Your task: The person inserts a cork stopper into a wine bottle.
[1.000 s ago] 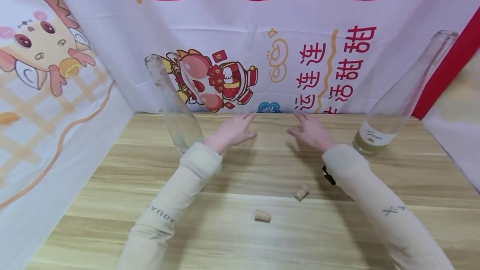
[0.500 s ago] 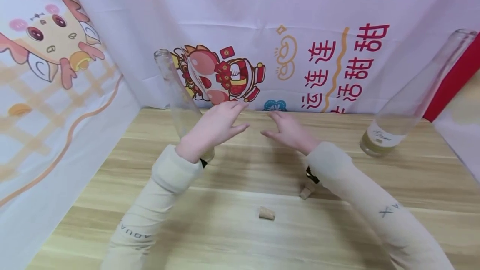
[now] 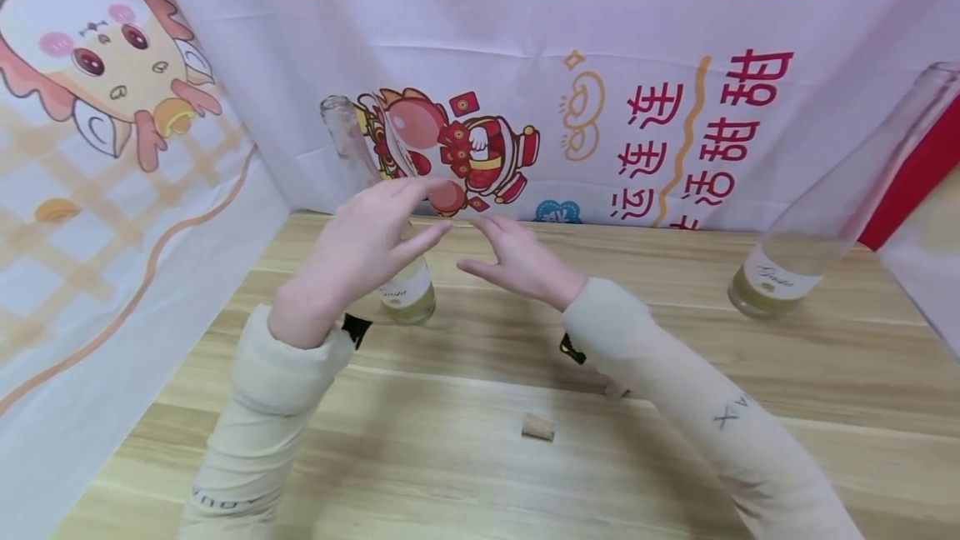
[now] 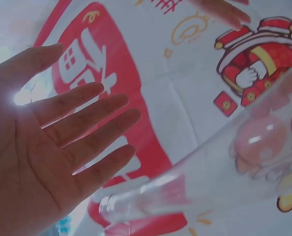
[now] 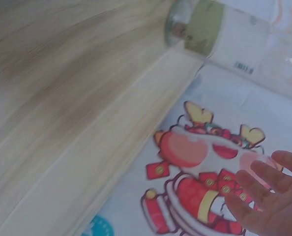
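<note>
My left hand (image 3: pixel 356 252) is raised in front of a clear glass bottle (image 3: pixel 408 290), hiding part of its body; its fingers are stretched out. The left wrist view shows that palm (image 4: pixel 43 157) with fingers spread and nothing held, the bottle's neck (image 4: pixel 136 199) beside it. To the right of this bottle, my right hand (image 3: pixel 521 261) hovers with fingers extended and thumb apart, also holding nothing. The bottle stands upright with a white label and a greenish band at its base. Through its glass, a small brownish shape (image 5: pixel 180 30) shows near the bottom in the right wrist view.
A second clear bottle (image 3: pixel 787 269) with a white label stands at the right. One cork (image 3: pixel 537 426) lies on the wooden table (image 3: pixel 420 457); another cork (image 3: pixel 617 390) is partly hidden by the right sleeve. A printed cloth (image 3: pixel 465 23) hangs behind the table.
Both hands have moved left across the view, the right one toward the left bottle. The left hand has also come nearer and covers the bottle's middle. The view has shifted slightly.
</note>
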`<move>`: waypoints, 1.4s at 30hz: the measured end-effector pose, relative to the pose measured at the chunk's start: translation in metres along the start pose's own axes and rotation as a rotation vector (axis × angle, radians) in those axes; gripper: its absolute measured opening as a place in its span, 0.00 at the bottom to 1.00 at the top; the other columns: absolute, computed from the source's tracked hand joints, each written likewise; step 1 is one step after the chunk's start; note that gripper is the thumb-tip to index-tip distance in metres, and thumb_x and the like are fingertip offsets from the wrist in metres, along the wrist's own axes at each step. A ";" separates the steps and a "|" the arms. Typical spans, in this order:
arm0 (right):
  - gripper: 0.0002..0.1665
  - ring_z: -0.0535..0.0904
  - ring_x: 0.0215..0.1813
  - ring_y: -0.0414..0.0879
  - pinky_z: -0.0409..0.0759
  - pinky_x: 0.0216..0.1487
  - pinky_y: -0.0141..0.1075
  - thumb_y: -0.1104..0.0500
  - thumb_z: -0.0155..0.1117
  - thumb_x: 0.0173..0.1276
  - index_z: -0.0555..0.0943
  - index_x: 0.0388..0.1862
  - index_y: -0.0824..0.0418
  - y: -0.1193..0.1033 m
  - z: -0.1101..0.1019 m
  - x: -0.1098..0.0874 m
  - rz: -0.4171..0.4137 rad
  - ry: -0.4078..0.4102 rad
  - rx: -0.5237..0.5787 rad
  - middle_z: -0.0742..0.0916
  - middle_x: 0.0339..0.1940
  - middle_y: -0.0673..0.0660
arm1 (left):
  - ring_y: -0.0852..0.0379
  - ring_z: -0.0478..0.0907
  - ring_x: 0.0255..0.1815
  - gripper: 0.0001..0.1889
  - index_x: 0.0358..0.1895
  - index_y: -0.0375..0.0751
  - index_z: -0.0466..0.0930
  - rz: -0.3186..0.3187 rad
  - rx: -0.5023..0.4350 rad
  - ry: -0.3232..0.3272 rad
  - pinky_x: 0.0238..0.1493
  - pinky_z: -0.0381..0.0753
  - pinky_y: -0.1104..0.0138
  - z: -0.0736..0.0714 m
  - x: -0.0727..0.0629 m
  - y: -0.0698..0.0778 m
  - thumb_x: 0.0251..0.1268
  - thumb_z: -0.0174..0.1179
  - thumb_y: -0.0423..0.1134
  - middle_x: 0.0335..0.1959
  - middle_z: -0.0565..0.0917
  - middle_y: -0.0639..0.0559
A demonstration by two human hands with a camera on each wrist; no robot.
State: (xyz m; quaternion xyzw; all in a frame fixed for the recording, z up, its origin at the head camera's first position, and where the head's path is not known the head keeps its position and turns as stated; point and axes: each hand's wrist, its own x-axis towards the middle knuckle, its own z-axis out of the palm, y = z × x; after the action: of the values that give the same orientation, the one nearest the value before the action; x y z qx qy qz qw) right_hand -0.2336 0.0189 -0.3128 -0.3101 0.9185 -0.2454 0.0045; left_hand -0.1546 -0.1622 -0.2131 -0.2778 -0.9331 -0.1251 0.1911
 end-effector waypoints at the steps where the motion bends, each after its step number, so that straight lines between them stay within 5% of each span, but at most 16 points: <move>1: 0.43 0.59 0.68 0.52 0.59 0.66 0.47 0.37 0.55 0.61 0.59 0.69 0.58 -0.004 0.001 0.002 -0.003 -0.002 0.014 0.67 0.67 0.58 | 0.49 0.75 0.51 0.21 0.57 0.39 0.71 -0.009 -0.003 0.017 0.53 0.72 0.55 -0.003 -0.003 -0.002 0.64 0.55 0.47 0.53 0.77 0.45; 8: 0.44 0.59 0.68 0.49 0.61 0.66 0.45 0.38 0.57 0.61 0.57 0.69 0.59 -0.023 0.012 0.014 -0.019 -0.017 0.127 0.66 0.67 0.57 | 0.46 0.75 0.51 0.19 0.52 0.33 0.75 -0.059 -0.075 0.129 0.52 0.73 0.54 -0.015 -0.020 -0.023 0.62 0.58 0.41 0.49 0.80 0.41; 14: 0.47 0.59 0.68 0.48 0.61 0.66 0.44 0.40 0.60 0.60 0.54 0.70 0.60 -0.032 0.024 0.019 0.014 -0.035 0.213 0.64 0.69 0.56 | 0.47 0.78 0.45 0.16 0.48 0.35 0.78 -0.132 -0.115 0.225 0.42 0.77 0.56 -0.016 -0.032 -0.045 0.60 0.60 0.39 0.43 0.82 0.41; 21: 0.48 0.60 0.67 0.47 0.63 0.65 0.43 0.42 0.62 0.59 0.52 0.70 0.60 -0.035 0.039 0.023 0.017 -0.017 0.301 0.64 0.69 0.56 | 0.48 0.80 0.41 0.16 0.48 0.34 0.78 -0.277 -0.205 0.280 0.37 0.74 0.77 -0.007 -0.039 -0.069 0.60 0.59 0.40 0.40 0.83 0.41; 30: 0.49 0.60 0.68 0.48 0.62 0.65 0.45 0.45 0.67 0.55 0.54 0.70 0.58 -0.041 0.063 0.033 0.031 0.045 0.459 0.65 0.68 0.56 | 0.55 0.76 0.50 0.23 0.56 0.32 0.70 -0.380 -0.558 0.235 0.53 0.73 0.68 0.026 -0.037 -0.110 0.60 0.60 0.39 0.51 0.78 0.38; 42: 0.54 0.66 0.63 0.49 0.66 0.62 0.41 0.53 0.75 0.46 0.56 0.69 0.57 -0.045 0.090 0.046 0.086 0.097 0.650 0.70 0.64 0.57 | 0.60 0.70 0.53 0.28 0.64 0.30 0.57 -0.412 -0.913 0.096 0.62 0.65 0.61 0.061 -0.028 -0.120 0.63 0.55 0.33 0.60 0.68 0.33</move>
State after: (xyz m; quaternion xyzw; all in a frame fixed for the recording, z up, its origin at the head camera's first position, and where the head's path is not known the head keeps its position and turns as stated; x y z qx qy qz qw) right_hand -0.2307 -0.0792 -0.3649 -0.2413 0.8035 -0.5398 0.0697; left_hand -0.2183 -0.2525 -0.2945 -0.1371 -0.8089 -0.5682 0.0644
